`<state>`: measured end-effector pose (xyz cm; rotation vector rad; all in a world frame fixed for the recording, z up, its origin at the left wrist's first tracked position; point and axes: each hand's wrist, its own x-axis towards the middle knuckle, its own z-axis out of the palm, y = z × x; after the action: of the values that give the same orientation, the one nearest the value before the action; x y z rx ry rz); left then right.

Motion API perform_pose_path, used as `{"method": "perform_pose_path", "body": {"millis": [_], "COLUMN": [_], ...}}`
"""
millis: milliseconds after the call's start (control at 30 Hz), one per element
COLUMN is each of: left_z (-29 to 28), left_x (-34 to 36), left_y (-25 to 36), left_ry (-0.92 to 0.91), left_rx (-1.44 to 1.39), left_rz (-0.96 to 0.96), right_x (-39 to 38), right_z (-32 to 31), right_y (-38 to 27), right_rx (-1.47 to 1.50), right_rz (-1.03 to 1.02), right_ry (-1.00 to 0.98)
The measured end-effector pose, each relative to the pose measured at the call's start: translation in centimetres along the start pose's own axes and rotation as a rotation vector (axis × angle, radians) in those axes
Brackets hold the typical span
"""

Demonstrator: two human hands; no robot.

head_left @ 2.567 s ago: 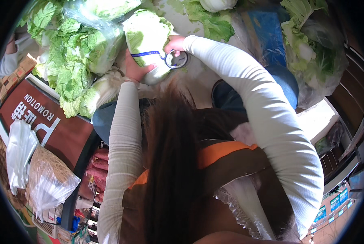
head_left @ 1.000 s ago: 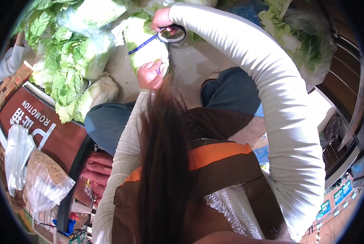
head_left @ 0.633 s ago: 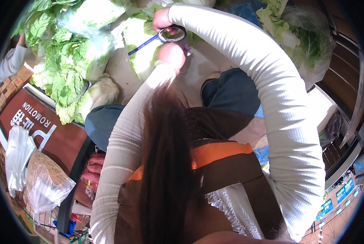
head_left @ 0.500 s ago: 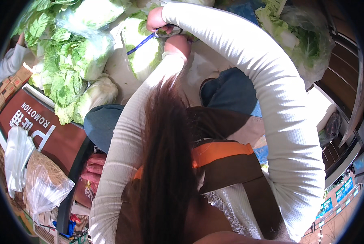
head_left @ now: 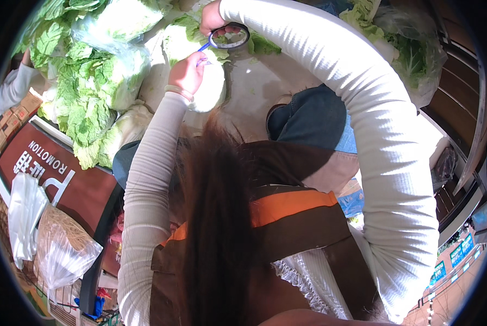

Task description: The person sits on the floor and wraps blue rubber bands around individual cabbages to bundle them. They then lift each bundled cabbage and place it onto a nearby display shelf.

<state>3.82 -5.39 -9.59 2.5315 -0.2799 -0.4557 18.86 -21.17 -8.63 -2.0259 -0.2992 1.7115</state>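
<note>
My right hand (head_left: 213, 19) comes round from the far side and is closed on a roll of blue tape (head_left: 247, 36), a ring with a dark rim. From the roll a short strip of blue tape (head_left: 204, 47) runs down to my left hand (head_left: 187, 75), whose fingers pinch it. Both hands are over a napa cabbage (head_left: 211, 89), pale and sunlit, with green leaves (head_left: 182, 33) at its far end. My left hand covers part of the cabbage's left side; whether tape is round it, I cannot tell.
Leafy napa cabbages (head_left: 83, 89) are piled at the left, some in clear plastic. A bagged cabbage (head_left: 414, 65) lies at the far right. My knee (head_left: 314, 117) is close to the pale work surface (head_left: 254, 81). Plastic bags (head_left: 26, 217) hang by a red-brown sign (head_left: 86, 187).
My left hand has moved left and nearer to me, away from the roll. The roll has tilted to show its ring, and the long loose strip at left no longer shows.
</note>
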Motion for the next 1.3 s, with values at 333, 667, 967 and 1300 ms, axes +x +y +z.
{"method": "perform_pose_path", "body": {"millis": [333, 667, 967, 1300], "left_z": [1.7, 1.3, -2.5, -1.0], "left_x": [-3.5, -3.7, 2.1, 1.1], "left_y": [-2.9, -2.3, -0.1, -0.6], "left_ry": [0.353, 0.14, -0.149, -0.118], "left_rx": [-0.103, -0.21, 0.362, 0.254], "left_rz": [-0.327, -0.073, 0.702, 0.165], "right_x": [0.2, -2.2, -3.9, -3.7], "right_z": [0.3, -2.0, -2.9, -2.3], "right_y": [-4.0, -6.3, -5.3, -3.7], "right_rx": [0.146, -0.546, 0.232, 0.236], "right_rz": [-0.136, -0.599, -0.266, -0.315], "right_ry": [0.026, 0.33, 0.296, 0.297]}}
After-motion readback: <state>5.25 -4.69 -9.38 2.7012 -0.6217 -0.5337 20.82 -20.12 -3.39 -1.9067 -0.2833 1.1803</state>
